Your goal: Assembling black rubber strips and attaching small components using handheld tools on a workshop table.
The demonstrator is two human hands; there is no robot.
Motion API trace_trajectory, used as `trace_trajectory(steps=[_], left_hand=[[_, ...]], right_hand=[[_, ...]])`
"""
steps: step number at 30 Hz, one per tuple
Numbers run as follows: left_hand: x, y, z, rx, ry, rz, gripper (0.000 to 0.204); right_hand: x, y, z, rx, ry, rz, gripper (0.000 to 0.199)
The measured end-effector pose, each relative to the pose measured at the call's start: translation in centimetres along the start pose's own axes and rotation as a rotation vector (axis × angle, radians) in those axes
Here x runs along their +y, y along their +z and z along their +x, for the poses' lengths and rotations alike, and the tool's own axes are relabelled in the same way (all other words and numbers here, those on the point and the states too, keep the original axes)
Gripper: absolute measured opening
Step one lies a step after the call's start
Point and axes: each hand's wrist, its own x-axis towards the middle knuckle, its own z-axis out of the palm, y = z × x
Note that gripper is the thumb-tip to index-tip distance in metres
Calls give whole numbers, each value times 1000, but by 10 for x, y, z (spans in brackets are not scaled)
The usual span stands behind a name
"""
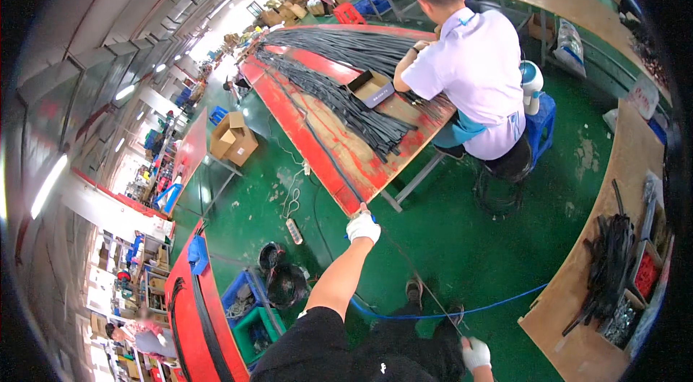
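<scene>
Green floor [469,237]; red worktables [325,136] (ceiling strip lights [49,183])

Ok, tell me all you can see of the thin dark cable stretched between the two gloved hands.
The thin dark cable is a slim black line, pulled nearly straight and taut. It runs diagonally from the left hand, raised by the red table corner, down to the right hand near the lower edge, crossing above the green floor and a blue hose.
</scene>
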Motion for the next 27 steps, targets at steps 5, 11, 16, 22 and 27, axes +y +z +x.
trace_trajectory(steps=[5, 11, 16, 22, 27], left_hand=[[10, -7, -7, -106, 65, 81, 73], [8, 9, -38, -41, 56, 26, 70], [-7, -24, 0, 13, -20, 19, 68], [-18, -6, -15, -44, 17, 24, 80], [-16, -11, -20, -10, 2, 15, 73]], right_hand=[[136, -9, -72, -210, 331, 151, 54], [-39, 3, 18, -75, 43, -82, 58], [36, -5, -9, -196, 77, -41, 58], [48, 9, -35, -167, 141, -84, 56], [-89, 5, 20, -105, -51, 49, 54]])
